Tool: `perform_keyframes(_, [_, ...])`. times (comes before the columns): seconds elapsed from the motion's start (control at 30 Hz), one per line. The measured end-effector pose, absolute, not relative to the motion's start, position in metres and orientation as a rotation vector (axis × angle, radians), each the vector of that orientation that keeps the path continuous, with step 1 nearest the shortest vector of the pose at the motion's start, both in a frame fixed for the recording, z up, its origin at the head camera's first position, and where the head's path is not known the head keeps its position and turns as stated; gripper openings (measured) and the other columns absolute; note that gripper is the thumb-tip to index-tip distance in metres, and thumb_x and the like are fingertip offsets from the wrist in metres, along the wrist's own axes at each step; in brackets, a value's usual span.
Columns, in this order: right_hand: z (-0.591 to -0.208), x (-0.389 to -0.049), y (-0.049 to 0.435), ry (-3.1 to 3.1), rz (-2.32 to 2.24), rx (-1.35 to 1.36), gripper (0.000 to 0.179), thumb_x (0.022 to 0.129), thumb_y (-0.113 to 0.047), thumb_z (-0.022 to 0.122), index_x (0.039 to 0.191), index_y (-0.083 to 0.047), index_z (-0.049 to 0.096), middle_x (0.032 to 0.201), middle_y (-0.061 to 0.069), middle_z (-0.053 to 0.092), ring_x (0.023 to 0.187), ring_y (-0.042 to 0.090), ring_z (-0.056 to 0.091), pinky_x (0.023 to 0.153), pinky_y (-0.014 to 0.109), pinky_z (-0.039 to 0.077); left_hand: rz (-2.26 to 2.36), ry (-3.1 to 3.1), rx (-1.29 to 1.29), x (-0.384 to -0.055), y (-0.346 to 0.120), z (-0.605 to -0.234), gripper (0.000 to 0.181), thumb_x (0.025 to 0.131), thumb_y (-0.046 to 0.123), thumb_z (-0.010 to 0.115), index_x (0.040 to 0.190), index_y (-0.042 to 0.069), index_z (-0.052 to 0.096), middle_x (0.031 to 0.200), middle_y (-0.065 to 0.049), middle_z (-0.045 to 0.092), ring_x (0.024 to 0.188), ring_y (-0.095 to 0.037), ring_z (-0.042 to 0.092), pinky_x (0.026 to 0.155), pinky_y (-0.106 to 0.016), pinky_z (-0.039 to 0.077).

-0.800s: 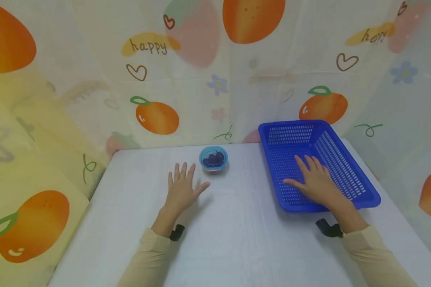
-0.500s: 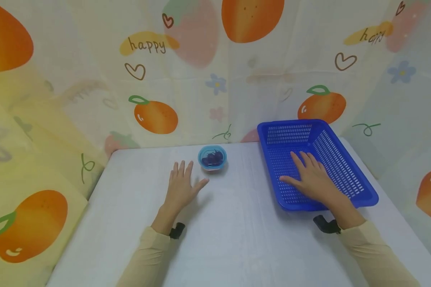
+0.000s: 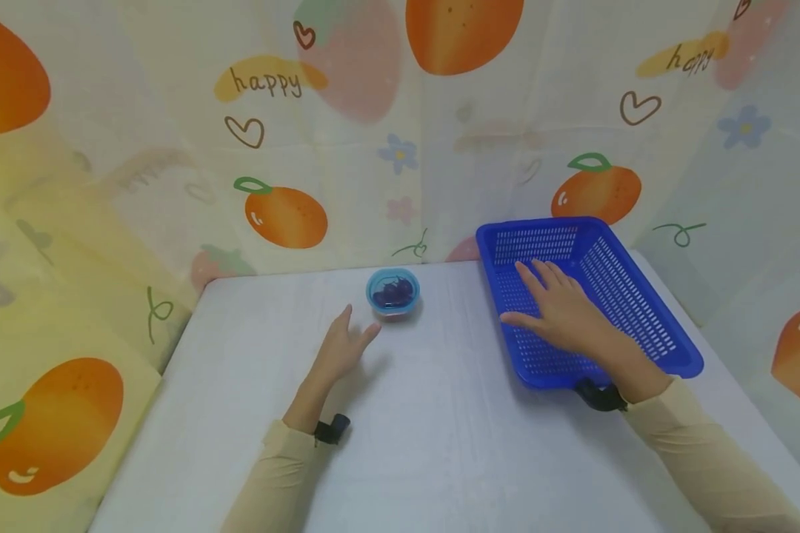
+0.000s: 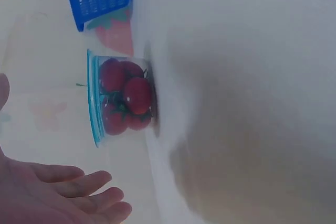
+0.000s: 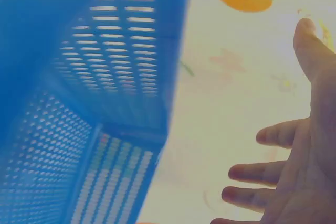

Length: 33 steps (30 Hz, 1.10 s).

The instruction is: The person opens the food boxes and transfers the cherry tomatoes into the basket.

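A small clear tub with a light-blue lid (image 3: 393,291) stands on the table. In the left wrist view, red cherry tomatoes (image 4: 138,96) with green stems show through its side. My left hand (image 3: 340,352) hovers just in front and to the left of the tub, thumb apart from the fingers, not touching it. A blue perforated basket (image 3: 640,285) sits at the table's right. Over the basket's left part is my right hand (image 3: 567,314), fingers spread, holding nothing; the right wrist view shows it above the rim.
White cloth covers the table (image 3: 427,444). A fruit-print curtain (image 3: 353,170) hangs behind the table's back edge and along both sides. Each wrist wears a small black camera mount (image 3: 333,429).
My left hand has turned onto its side, thumb up, near the tub. My right hand has moved left and farther forward over the basket. The head view has shifted slightly.
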State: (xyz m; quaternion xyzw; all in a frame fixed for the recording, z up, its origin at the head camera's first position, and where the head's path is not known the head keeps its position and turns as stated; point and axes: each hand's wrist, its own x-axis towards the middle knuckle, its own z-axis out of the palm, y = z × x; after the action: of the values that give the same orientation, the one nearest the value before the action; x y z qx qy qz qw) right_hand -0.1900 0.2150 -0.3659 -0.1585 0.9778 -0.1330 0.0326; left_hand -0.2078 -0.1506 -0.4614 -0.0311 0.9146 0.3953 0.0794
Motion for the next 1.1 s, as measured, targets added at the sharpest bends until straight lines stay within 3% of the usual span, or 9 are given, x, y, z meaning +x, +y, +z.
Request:
perform_keyframes(0.27, [-0.345, -0.198, 0.190, 2.964, -0.415, -0.614, 0.092, 0.091, -0.065, 0.050, 0.156, -0.010, 0.015, 0.160, 0.023, 0.017, 0.148, 0.045, 0.014, 0.118, 0.065, 0.015, 1.488, 2.542, -0.213, -0.210, -0.148, -0.455, 0.084, 0.096, 0.058, 0.046, 0.154, 0.004, 0.019, 0.157, -0.019, 0.030, 0.147, -0.038, 0.025, 0.121, -0.054, 0.022])
perform_keyframes(0.5, [-0.338, -0.210, 0.162, 2.926, -0.417, -0.721, 0.094, 0.089, -0.066, 0.052, 0.156, -0.009, 0.017, 0.160, 0.022, 0.020, 0.148, 0.042, 0.019, 0.119, 0.060, 0.020, 1.745, 2.325, -0.256, -0.216, -0.142, -0.459, 0.077, 0.098, 0.050, 0.048, 0.152, 0.001, 0.023, 0.154, -0.022, 0.035, 0.143, -0.038, 0.035, 0.118, -0.049, 0.031])
perform_keyframes(0.67, [-0.338, -0.224, 0.141, 2.890, -0.437, -0.745, 0.090, 0.088, -0.063, 0.057, 0.154, -0.013, 0.023, 0.158, 0.019, 0.027, 0.147, 0.039, 0.025, 0.118, 0.058, 0.026, 1.841, 2.190, -0.263, -0.219, -0.136, -0.460, 0.073, 0.100, 0.046, 0.047, 0.149, -0.004, 0.028, 0.152, -0.024, 0.037, 0.140, -0.040, 0.039, 0.117, -0.047, 0.033])
perform_keyframes(0.87, [-0.347, -0.244, 0.118, 2.823, -0.393, -0.768, 0.090, 0.089, -0.055, 0.062, 0.155, -0.009, 0.021, 0.155, 0.021, 0.031, 0.142, 0.038, 0.035, 0.115, 0.054, 0.034, 1.991, 2.005, -0.288, -0.224, -0.133, -0.464, 0.066, 0.102, 0.035, 0.047, 0.143, -0.014, 0.031, 0.145, -0.032, 0.042, 0.138, -0.042, 0.041, 0.116, -0.045, 0.036])
perform_keyframes(1.1, [-0.358, -0.261, 0.092, 2.800, -0.321, -0.836, 0.081, 0.091, -0.048, 0.063, 0.153, -0.008, 0.029, 0.154, 0.022, 0.036, 0.143, 0.037, 0.036, 0.117, 0.051, 0.033, 2.125, 1.831, -0.409, -0.228, -0.126, -0.469, 0.048, 0.102, 0.025, 0.048, 0.131, -0.013, 0.050, 0.131, -0.029, 0.055, 0.123, -0.036, 0.056, 0.111, -0.042, 0.044])
